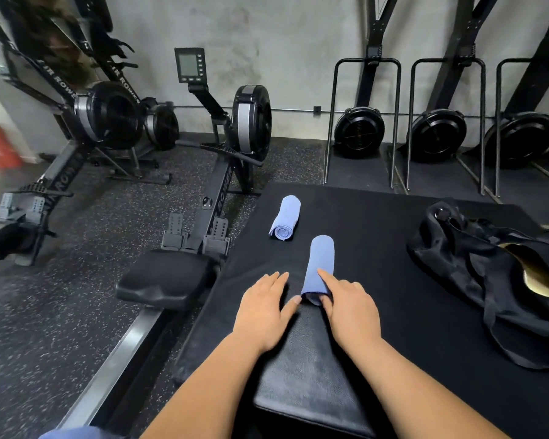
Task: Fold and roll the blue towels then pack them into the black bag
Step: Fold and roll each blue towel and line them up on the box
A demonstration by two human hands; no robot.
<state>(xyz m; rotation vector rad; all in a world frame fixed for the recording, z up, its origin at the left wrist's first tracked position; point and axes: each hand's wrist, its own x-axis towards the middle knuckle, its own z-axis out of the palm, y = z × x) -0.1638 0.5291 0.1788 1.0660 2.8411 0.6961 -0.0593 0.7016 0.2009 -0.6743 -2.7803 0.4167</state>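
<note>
Your left hand (263,312) lies flat and open on the table (377,236), its thumb tip touching the near end of a rolled blue towel (320,264), while your right hand (352,308) pinches that same end between forefinger and thumb. Just beyond lies a second rolled towel (285,218). The black bag (476,274) slumps to the right, and a rowing machine (251,118) stands farther off.
</note>
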